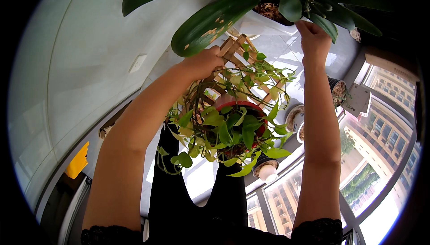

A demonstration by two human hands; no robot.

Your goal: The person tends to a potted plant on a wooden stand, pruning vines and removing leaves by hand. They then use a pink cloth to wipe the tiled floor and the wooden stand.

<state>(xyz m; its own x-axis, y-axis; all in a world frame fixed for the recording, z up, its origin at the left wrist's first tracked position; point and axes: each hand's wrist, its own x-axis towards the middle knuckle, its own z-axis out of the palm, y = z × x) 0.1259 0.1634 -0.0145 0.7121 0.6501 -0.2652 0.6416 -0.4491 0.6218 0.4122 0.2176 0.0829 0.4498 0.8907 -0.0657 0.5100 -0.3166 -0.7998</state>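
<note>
My left hand [205,62] is closed around the upper left edge of a slatted wooden plant stand [229,48]. My right hand [315,41] reaches up to the rim of a white pot [264,23], fingers pinched at its right corner; a leaf tip lies over the hand. From that pot grow broad dark green strap leaves [215,21], one with brown dry patches. Below, between my arms, a trailing pothos [233,126] with yellow-green leaves fills a red pot [251,105]. Its vines hang over the stand's slats.
A pale wall with a socket [138,63] rises on the left. Several small pots, one dark [337,88], stand right of the stand near a large window [371,155]. A round white object [268,173] sits by the pothos. A yellow item [77,161] is at lower left.
</note>
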